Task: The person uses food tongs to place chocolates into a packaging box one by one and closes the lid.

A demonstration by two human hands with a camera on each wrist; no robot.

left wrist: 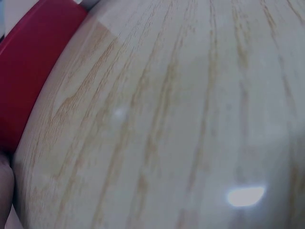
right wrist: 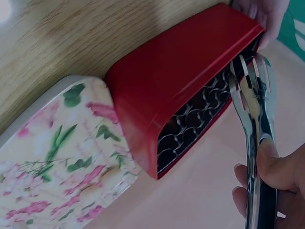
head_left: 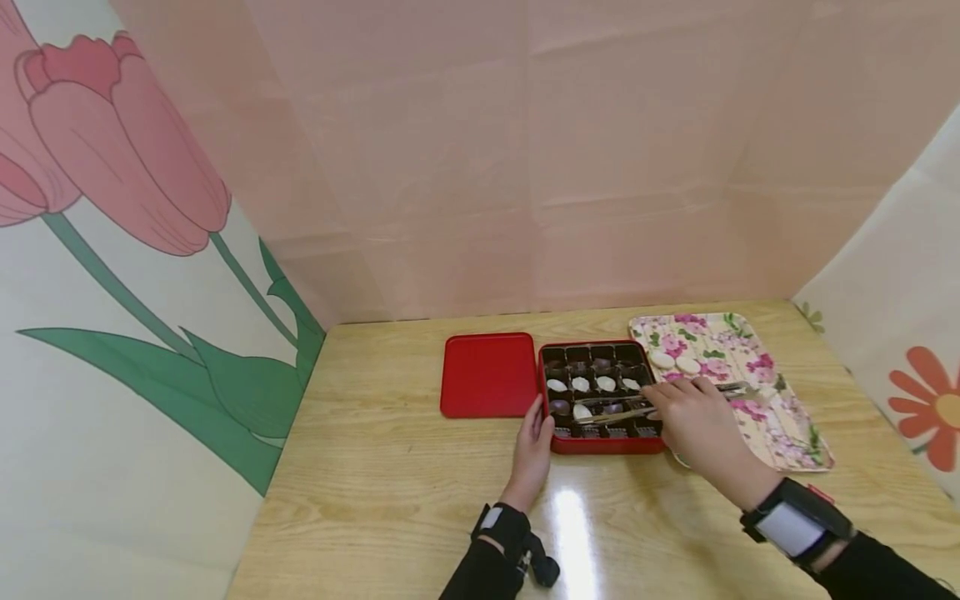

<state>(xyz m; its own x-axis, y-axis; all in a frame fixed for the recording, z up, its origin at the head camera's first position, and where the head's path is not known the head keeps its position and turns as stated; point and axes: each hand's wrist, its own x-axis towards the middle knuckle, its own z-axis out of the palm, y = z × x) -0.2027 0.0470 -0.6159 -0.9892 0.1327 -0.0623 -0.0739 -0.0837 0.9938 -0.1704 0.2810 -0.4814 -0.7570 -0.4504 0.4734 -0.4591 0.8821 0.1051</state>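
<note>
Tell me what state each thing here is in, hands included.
Red rectangular box: open, oval white pieces inside
Flat red rectangular lid: off, lying beside the box
Silver metal tongs: arms apart, tips at the box
Pink-flowered rectangular tray: lying flat, round white pieces on it
Left hand: touching the box's side
Right hand: gripping the tongs

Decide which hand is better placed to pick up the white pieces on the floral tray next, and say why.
Right, I'd judge: the right hand grips metal tongs near the floral tray. The left hand touches the opposite side of the red box, farther from the white pieces.
</note>
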